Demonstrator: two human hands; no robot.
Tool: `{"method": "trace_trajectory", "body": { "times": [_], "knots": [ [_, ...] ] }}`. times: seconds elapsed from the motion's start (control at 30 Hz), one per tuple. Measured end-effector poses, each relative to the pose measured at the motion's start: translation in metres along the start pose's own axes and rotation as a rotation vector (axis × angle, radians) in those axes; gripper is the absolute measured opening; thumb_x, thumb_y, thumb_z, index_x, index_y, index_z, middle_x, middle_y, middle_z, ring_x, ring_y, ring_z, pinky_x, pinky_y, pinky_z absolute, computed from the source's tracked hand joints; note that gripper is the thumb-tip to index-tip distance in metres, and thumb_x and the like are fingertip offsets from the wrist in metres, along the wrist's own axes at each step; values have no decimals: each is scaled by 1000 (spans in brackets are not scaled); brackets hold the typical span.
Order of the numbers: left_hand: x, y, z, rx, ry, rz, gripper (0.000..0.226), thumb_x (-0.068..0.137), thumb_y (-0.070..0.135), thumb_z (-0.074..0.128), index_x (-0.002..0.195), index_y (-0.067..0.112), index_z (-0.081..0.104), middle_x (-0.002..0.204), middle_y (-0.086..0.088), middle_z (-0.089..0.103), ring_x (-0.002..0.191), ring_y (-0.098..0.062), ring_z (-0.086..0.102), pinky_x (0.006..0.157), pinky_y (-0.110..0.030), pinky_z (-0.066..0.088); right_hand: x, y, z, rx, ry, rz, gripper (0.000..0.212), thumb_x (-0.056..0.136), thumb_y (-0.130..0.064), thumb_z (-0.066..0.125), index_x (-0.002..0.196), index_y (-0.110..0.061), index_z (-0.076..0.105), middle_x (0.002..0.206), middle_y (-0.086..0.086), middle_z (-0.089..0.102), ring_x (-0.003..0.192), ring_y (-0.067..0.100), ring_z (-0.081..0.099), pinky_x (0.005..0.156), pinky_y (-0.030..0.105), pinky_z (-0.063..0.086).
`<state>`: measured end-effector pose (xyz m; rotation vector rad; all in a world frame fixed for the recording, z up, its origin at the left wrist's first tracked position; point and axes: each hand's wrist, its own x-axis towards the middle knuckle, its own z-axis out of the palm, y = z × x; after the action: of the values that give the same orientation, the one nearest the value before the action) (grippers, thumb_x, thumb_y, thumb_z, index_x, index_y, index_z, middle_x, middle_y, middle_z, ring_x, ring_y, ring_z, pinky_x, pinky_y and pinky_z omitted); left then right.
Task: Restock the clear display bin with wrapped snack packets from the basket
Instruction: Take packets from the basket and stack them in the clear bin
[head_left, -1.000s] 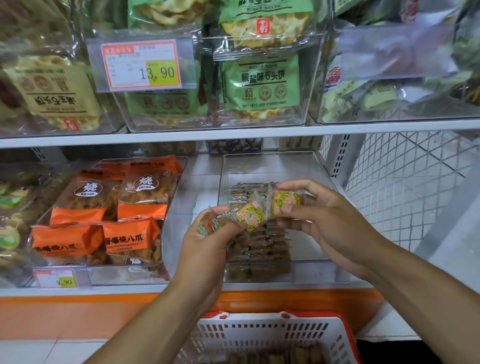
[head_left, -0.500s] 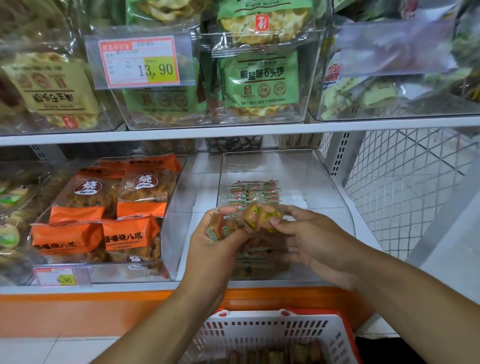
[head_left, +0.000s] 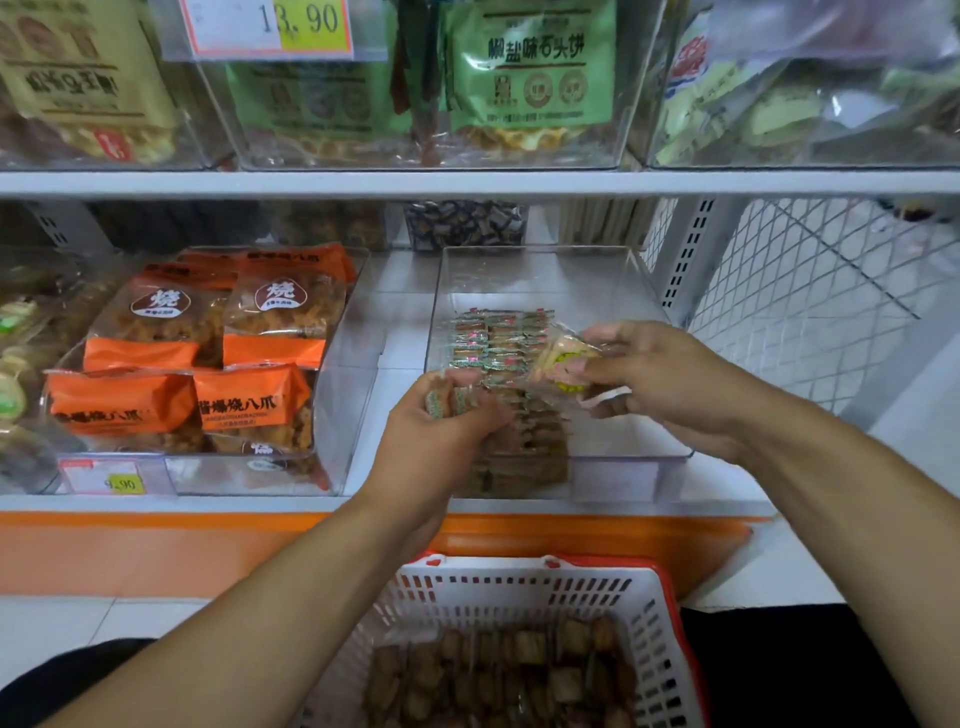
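A clear display bin (head_left: 613, 475) stands on the lower shelf, with a row of small wrapped snack packets (head_left: 501, 338) lined along its left side. My left hand (head_left: 436, 441) grips a few packets (head_left: 441, 401) over the bin's front left part. My right hand (head_left: 670, 379) pinches a clear-wrapped packet with a yellow-green label (head_left: 563, 361) above the bin's middle. Below, a white basket with a red rim (head_left: 519, 587) holds several more brown packets (head_left: 498, 670).
Orange snack bags (head_left: 197, 364) fill a clear bin to the left. Upper shelf (head_left: 467, 182) carries bins of green and beige biscuit bags close above the hands. White wire mesh (head_left: 810, 301) closes the right side. Orange shelf base (head_left: 156, 545) runs below.
My right hand has pulled a packet away from my left hand and moved right over the bin. The camera view has dropped lower, showing more of the basket.
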<state>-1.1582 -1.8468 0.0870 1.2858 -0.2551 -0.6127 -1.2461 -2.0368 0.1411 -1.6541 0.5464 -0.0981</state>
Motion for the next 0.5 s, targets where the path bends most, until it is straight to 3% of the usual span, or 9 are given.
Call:
{"method": "trace_trajectory", "body": {
  "times": [0.07,0.13,0.2,0.27,0.33,0.4,0.5],
  "knots": [
    [2,1,-3,-26,12,-30,33,83,0,77,111,12,64,98,-13,79,86,-26,77,67,-29,60,2,4,-11,-305,57,-15,26,91,-6,70,116,-12,65,99,8,72,77,19,68,76,32,56],
    [3,0,-3,-4,6,-40,33,84,5,78,113,15,65,100,-9,79,87,-22,78,65,-26,59,5,10,-15,-551,14,18,21,88,-10,75,107,-18,73,97,4,73,81,19,66,74,30,51],
    [2,-1,-2,30,-8,-44,36,85,11,79,118,16,65,103,-4,79,90,-19,77,64,-25,59,11,18,-13,-700,-55,81,31,86,-13,75,116,-23,73,110,-1,71,92,17,62,72,25,46],
    [1,-1,-1,40,-9,-53,37,85,14,79,119,18,65,105,-2,78,92,-17,77,64,-23,58,18,24,-7,-754,-120,112,42,88,-12,71,128,-23,68,126,0,66,104,17,60,78,24,46],
    [1,0,0,36,1,-66,37,85,13,79,119,18,65,106,-2,78,90,-17,77,63,-24,58,24,29,0,-757,-146,129,44,88,-9,67,130,-19,67,129,2,65,108,19,61,85,29,51],
    [2,0,0,27,16,-75,37,84,11,80,117,19,65,104,-2,79,88,-16,77,63,-24,58,29,32,3,-743,-145,141,40,85,-4,65,121,-21,70,119,1,67,107,23,63,91,34,54],
    [1,-1,-1,26,5,-97,35,84,10,80,114,20,66,101,-2,79,83,-16,77,62,-24,58,35,35,3,-717,-131,142,32,82,1,67,91,-29,71,102,-1,68,95,21,63,76,29,52]
  ]
}}
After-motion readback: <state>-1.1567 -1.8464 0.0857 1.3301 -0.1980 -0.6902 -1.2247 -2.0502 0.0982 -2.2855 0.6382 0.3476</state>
